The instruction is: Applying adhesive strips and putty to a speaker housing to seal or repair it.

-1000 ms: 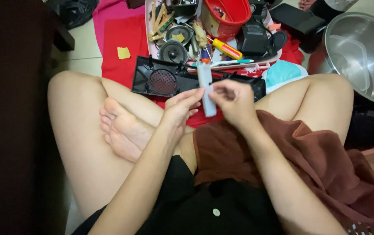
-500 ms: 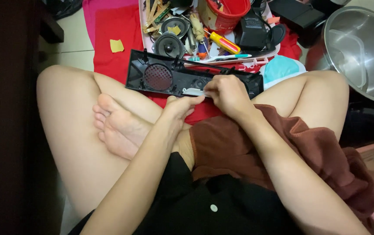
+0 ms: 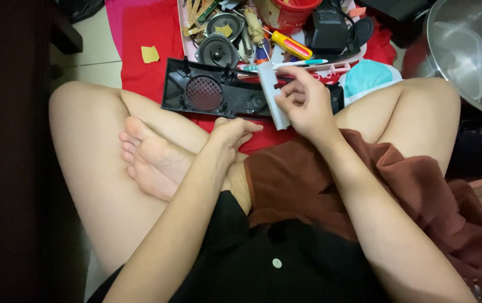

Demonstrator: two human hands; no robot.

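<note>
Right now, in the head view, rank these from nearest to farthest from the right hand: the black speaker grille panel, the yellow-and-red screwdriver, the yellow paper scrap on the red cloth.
Measured from the right hand, which holds a pale grey bar:
1. Black speaker grille panel, just left, by the fingers.
2. Yellow-and-red screwdriver, above, among the clutter.
3. Yellow paper scrap, far upper left on the red cloth.

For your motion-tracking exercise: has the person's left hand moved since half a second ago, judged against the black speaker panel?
Yes. The left hand has dropped away from the black speaker panel toward the person's foot, leaving the right hand alone holding the grey bar.
</note>
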